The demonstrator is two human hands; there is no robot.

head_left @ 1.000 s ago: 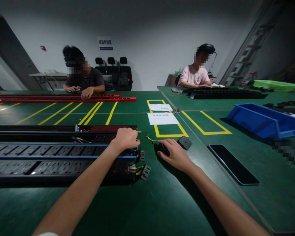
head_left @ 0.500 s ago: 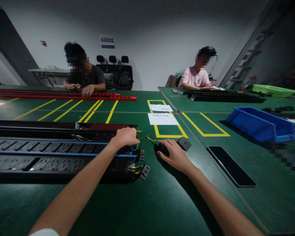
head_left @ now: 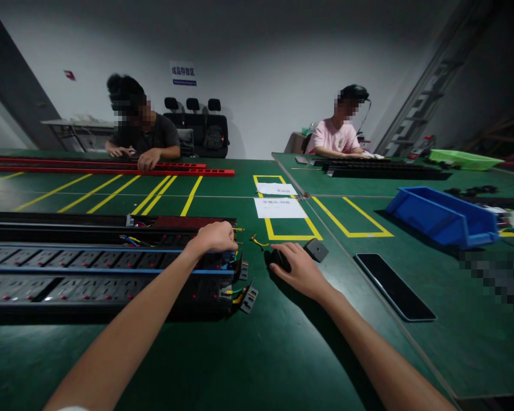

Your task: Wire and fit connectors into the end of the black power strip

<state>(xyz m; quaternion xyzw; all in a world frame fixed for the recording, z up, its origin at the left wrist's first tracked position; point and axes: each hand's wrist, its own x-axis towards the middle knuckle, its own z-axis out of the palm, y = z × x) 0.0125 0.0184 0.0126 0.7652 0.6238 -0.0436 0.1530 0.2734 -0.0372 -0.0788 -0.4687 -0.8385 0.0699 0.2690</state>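
Left hand point(head_left: 215, 236) and left forearm point(head_left: 131, 319) bare up to white sleeve edge point(head_left: 72, 409), bottom left of frame; right hand point(head_left: 298, 267) and right forearm point(head_left: 368, 339) also bare.

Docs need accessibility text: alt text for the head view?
The left hand is at the end of long black socket strips; the right hand is around a small black part on a green table. Phone and blue bin are at right.

The left hand point(head_left: 216, 237) is curling over the strips point(head_left: 68, 260); the right hand point(head_left: 298, 265) is clasping a dark object point(head_left: 280, 261) beside a block point(head_left: 316, 250). Two people point(head_left: 334, 137) are bending across the table point(head_left: 257, 354).
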